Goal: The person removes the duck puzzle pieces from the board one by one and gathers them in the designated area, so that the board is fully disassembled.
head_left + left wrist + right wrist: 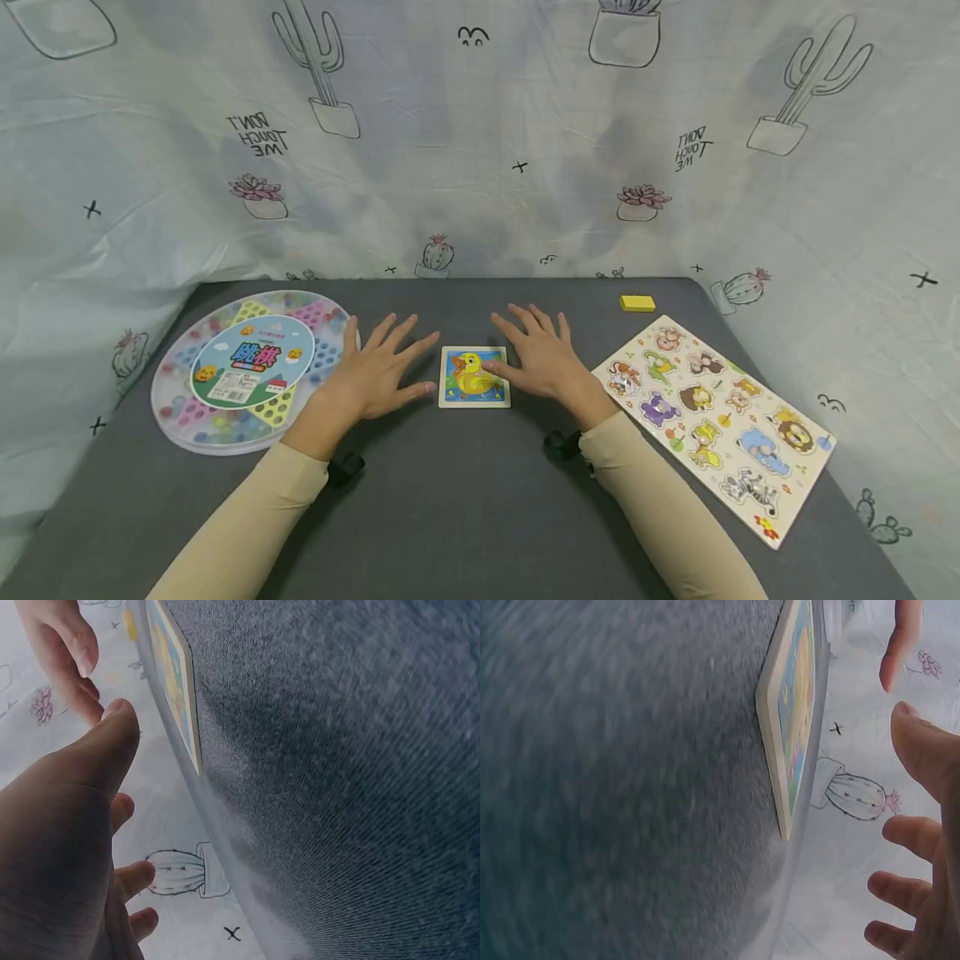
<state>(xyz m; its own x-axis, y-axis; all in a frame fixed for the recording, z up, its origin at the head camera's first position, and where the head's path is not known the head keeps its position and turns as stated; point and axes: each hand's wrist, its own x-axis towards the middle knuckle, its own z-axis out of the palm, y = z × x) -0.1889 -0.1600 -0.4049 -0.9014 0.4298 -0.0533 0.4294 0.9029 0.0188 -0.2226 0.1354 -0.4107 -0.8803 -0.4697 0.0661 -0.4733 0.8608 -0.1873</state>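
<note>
A small square duck puzzle (pixel 474 392) with a pale frame lies flat on the grey table, between the two hands. My left hand (pixel 378 375), fingers spread, is just left of it, its thumb pointing at the puzzle's left edge. My right hand (pixel 543 358) is spread too, and its thumb overlaps the duck picture in the head view. Both wrist views show the puzzle (pixel 180 690) lying on the cloth, with the thumbs raised above the table surface. Neither hand holds anything.
At the left lies a round Chinese checkers set (pixel 180 392), partly behind the left hand. A wooden animal puzzle board (pixel 720 425) lies slanted at the right, beside the right forearm. A yellow block (pixel 637 303) sits near the back edge. A patterned curtain (pixel 480 150) hangs behind the table.
</note>
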